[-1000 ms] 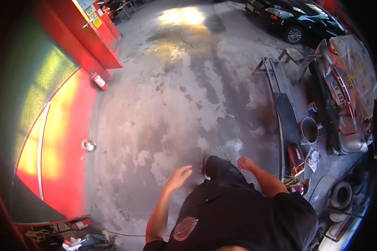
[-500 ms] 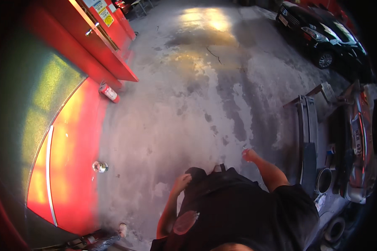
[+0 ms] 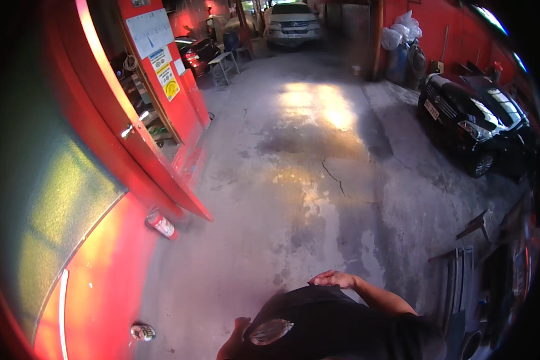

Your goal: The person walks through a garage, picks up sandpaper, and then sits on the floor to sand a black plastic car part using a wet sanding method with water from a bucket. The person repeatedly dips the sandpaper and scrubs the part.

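In front of my body, my right hand (image 3: 335, 279) is closed at the front edge of my black shirt (image 3: 342, 321), the cloth rising to a small peak at its fingertips. My left hand (image 3: 241, 326) hangs low beside the shirt's left side; its fingers are mostly hidden and blurred. A pale oval print shows on the shirt near that hand. On the floor to the left lies a small metal can (image 3: 143, 332), away from both hands.
A red door (image 3: 162, 162) stands ajar at the left, with a red fire extinguisher (image 3: 162, 224) below it. At the right is a black car (image 3: 477, 117); nearer, a metal frame (image 3: 460, 276). Far ahead are a pale car (image 3: 292, 25) and a bench (image 3: 223, 65).
The view has tilted up and shows more of the garage ahead. My right hand has moved inward from out at the side to the shirt front. My left hand sits lower in the picture.
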Demonstrator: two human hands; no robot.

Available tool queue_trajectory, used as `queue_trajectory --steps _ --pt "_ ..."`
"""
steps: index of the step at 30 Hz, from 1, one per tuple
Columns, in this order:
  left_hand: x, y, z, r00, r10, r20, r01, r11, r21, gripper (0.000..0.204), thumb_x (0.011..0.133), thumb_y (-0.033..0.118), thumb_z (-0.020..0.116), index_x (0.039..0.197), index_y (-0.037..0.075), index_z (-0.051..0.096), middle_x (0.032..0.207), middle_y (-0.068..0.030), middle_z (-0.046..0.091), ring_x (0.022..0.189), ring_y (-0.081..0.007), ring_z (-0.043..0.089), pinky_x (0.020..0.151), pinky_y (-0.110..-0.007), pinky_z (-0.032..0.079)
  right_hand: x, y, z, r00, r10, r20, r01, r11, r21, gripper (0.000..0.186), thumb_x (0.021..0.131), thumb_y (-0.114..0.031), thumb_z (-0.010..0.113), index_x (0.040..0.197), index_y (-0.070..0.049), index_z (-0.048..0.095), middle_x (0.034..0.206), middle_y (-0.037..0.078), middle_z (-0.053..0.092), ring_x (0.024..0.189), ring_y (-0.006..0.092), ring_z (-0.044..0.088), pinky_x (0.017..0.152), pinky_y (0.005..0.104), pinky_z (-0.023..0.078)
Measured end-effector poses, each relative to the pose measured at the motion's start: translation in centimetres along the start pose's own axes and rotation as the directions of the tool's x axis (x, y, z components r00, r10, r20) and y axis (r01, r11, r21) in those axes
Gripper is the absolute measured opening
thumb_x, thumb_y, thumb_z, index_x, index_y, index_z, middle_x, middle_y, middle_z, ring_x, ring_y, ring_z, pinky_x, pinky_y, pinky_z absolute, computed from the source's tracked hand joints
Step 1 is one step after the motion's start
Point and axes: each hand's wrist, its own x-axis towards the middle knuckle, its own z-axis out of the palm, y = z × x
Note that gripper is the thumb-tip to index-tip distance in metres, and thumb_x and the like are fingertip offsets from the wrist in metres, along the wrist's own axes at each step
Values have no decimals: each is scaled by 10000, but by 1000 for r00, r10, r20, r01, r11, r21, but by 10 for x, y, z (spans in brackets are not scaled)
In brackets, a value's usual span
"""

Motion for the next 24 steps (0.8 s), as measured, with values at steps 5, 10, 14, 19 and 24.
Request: queue_trajectory --steps 5,10,14,19,24 --pt "99 293 -47 753 657 39 -563 613 555 292 902 283 645 1026 28 714 796 -116 700 675 -187 658 592 -331 526 57 -146 -59 992 15 -123 -30 993 -116 558 953 -474 639 1301 -38 622 1164 49 682 1102 145 609 875 277 485" --pt "72 611 41 648 761 29 -753 635 174 276 951 249 598 1018 7 714 782 -56 683 688 -123 613 599 -296 493 144 -188 -194 951 -230 -207 178 953 -244 364 963 -275 630 1203 -4 665 1010 94 721 980 157 645 865 298 507" --pt "138 678 66 722 688 72 -691 723 8 303 954 258 607 1086 0 697 800 -68 698 704 -149 646 606 -313 522 253 -205 -323 935 -328 -133 287 923 -257 228 932 -137 540 1021 37 657 890 48 680 810 126 612 737 298 509" --pt "256 662 32 903 413 120 -430 864 262 293 954 272 602 1026 5 701 789 -81 700 638 -192 660 583 -352 537 351 -298 -474 869 -238 -434 204 971 -125 400 980 -320 504 1116 33 631 1035 105 672 943 208 621 842 352 494" --pt "271 682 10 955 259 145 -290 918 271 244 928 252 609 953 25 695 794 -102 686 680 -211 667 607 -357 536 427 -379 -560 747 -423 -513 218 885 -412 742 978 -641 396 1208 31 608 1139 220 631 1063 280 604 919 402 474"
